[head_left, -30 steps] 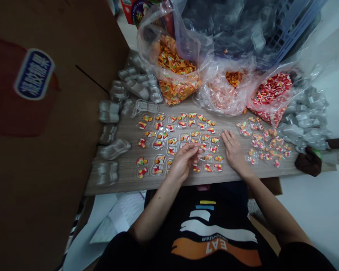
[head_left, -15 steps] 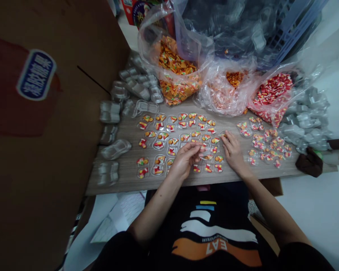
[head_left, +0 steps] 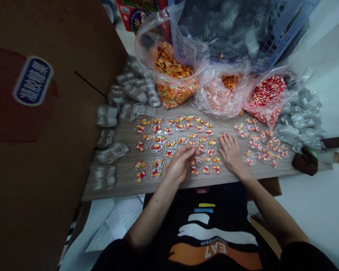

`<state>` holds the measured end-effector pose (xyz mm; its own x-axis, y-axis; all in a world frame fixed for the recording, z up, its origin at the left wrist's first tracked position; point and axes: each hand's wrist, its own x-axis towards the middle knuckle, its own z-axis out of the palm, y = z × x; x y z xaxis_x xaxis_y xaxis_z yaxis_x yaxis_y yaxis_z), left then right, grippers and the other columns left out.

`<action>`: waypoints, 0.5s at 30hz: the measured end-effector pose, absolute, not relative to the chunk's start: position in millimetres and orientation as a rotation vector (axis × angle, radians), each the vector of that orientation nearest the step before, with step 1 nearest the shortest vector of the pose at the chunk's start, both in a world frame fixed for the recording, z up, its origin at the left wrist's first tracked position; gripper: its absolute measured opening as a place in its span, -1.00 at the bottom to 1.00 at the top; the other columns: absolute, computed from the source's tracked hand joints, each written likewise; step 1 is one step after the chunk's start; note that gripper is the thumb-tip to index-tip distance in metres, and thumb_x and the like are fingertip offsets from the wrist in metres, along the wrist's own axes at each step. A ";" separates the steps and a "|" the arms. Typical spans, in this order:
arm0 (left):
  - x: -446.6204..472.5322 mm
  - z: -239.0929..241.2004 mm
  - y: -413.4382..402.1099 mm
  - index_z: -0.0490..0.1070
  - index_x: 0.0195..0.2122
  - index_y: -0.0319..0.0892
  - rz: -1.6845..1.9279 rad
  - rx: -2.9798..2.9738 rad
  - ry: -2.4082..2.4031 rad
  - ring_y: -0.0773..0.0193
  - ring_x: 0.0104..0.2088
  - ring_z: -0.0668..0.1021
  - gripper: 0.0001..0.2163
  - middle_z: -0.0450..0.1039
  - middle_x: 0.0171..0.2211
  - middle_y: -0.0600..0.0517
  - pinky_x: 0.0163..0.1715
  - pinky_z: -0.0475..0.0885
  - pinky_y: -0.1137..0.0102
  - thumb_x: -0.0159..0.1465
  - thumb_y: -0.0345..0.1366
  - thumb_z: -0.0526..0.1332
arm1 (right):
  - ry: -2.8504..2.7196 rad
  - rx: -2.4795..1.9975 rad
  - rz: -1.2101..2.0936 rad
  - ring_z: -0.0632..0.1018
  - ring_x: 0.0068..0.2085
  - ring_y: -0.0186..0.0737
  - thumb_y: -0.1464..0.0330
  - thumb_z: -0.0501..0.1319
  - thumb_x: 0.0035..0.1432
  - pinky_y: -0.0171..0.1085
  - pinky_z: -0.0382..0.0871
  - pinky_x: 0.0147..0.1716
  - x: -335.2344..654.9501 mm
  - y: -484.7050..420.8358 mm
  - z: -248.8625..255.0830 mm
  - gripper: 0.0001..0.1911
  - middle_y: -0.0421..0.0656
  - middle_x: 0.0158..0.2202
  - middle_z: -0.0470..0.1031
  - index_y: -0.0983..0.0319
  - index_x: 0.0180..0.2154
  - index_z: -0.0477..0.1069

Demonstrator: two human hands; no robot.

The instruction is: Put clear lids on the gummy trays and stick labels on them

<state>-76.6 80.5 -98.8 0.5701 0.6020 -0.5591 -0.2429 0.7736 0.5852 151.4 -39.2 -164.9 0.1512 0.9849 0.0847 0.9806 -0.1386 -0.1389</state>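
Observation:
My left hand (head_left: pixel 181 162) is closed in a pinch above the middle of the rows. Something clear and thin shows by its fingertips, too indistinct to name. Right of it, my right hand (head_left: pixel 230 152) lies with its fingers stretched and spread, palm down on the table, the fingertips beside a small clear edge. Around both hands sit rows of small clear plastic shells (head_left: pixel 158 143), each with an orange wedge-shaped candy and a red-and-yellow boot-shaped candy. Part of the rows is hidden under my left hand and forearm.
Behind the rows stand bags of orange candies (head_left: pixel 173 75), wrapped orange pieces (head_left: pixel 214 94) and red-and-white candies (head_left: pixel 268 92). Empty clear shells pile up at left (head_left: pixel 110 152) and right (head_left: pixel 302 120). Filled packs (head_left: pixel 267 146) cluster at right. A blue basket (head_left: pixel 290 34) stands behind; a cardboard box (head_left: pixel 73 150) walls the left.
My right hand's fingers have gone from bent together at a small clear edge to spread flat. My left hand keeps its pinch. The whole view has shifted slightly.

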 end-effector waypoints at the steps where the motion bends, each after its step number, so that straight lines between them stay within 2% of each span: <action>1: -77.1 -98.0 80.9 0.54 -0.28 -0.25 0.520 0.479 0.823 0.43 -0.51 0.52 -0.66 0.54 -0.45 0.04 -0.60 0.31 0.59 -0.06 -0.25 0.52 | -1.929 -2.277 0.031 -0.02 0.48 -0.02 0.22 -0.04 0.44 0.15 -0.13 0.41 152.1 -41.1 -164.6 -0.36 0.04 0.46 0.02 0.27 0.44 -0.07; 8: -79.8 -100.5 82.3 0.54 -0.27 -0.27 0.503 0.468 0.837 0.43 -0.51 0.52 -0.66 0.53 -0.45 0.04 -0.60 0.31 0.59 -0.04 -0.27 0.52 | -1.811 -2.382 0.006 -0.06 0.49 0.05 0.12 0.01 0.42 0.21 -0.16 0.39 150.5 -65.9 -157.9 -0.24 0.09 0.47 -0.04 0.27 0.46 -0.22; 12: -76.7 -97.2 83.1 0.53 -0.27 -0.26 0.481 0.457 0.825 0.41 -0.51 0.54 -0.69 0.53 -0.44 0.04 -0.59 0.33 0.59 -0.03 -0.30 0.50 | -1.779 -2.407 0.009 -0.05 0.48 0.06 0.11 0.00 0.42 0.23 -0.16 0.38 147.3 -70.2 -154.5 -0.25 0.10 0.47 -0.04 0.26 0.46 -0.18; 15: -76.0 -92.1 83.5 0.54 -0.27 -0.26 0.492 0.459 0.799 0.41 -0.51 0.54 -0.70 0.53 -0.44 0.04 -0.60 0.32 0.59 -0.02 -0.30 0.49 | -1.771 -2.407 0.013 0.02 0.47 0.08 0.11 -0.01 0.43 0.25 -0.18 0.38 148.3 -66.2 -151.4 -0.29 0.10 0.45 0.04 0.26 0.44 -0.10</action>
<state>-76.0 83.5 -92.1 0.5985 0.5747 -0.5581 -0.2403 0.7934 0.5592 148.3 -66.2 -151.4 0.3015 0.9498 0.0835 0.9484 -0.2898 -0.1282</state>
